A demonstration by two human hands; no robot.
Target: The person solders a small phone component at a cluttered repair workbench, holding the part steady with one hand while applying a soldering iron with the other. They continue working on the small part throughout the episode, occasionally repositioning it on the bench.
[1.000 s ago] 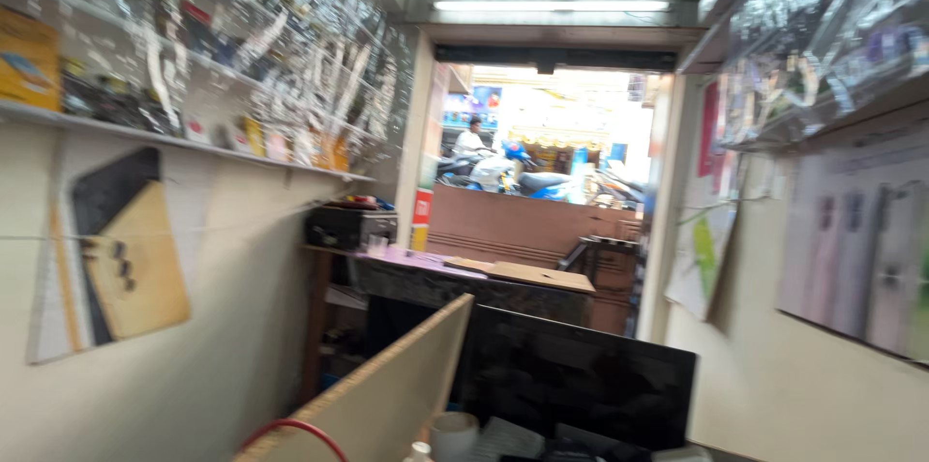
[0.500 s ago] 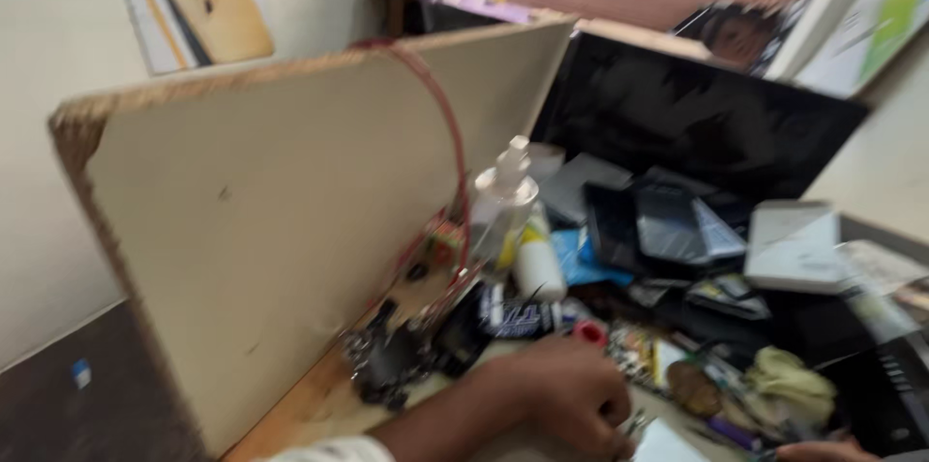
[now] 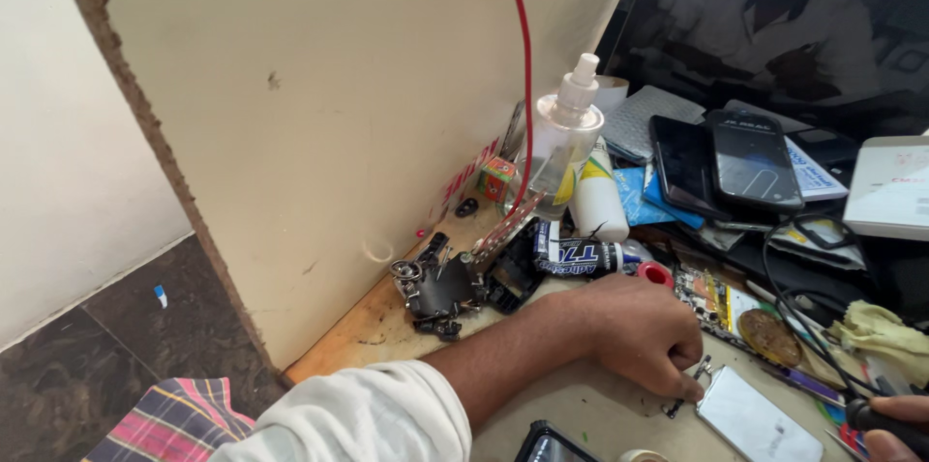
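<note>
Two black phones [image 3: 726, 160] lie near left hand [image 3: 639, 331], fingers curled on metal plate [image 3: 758, 420]; right hand [image 3: 895, 423] grips a tool.

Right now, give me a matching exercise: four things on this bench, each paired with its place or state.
1. spray bottle
2. two phones
3. glue tube
4. left hand

a. lying flat side by side before the dark screen
b. lying on its side, red cap
c. upright against the board
d. fist down on the bench, fingertips by a small metal part

Pairs: 1-c, 2-a, 3-b, 4-d
</note>
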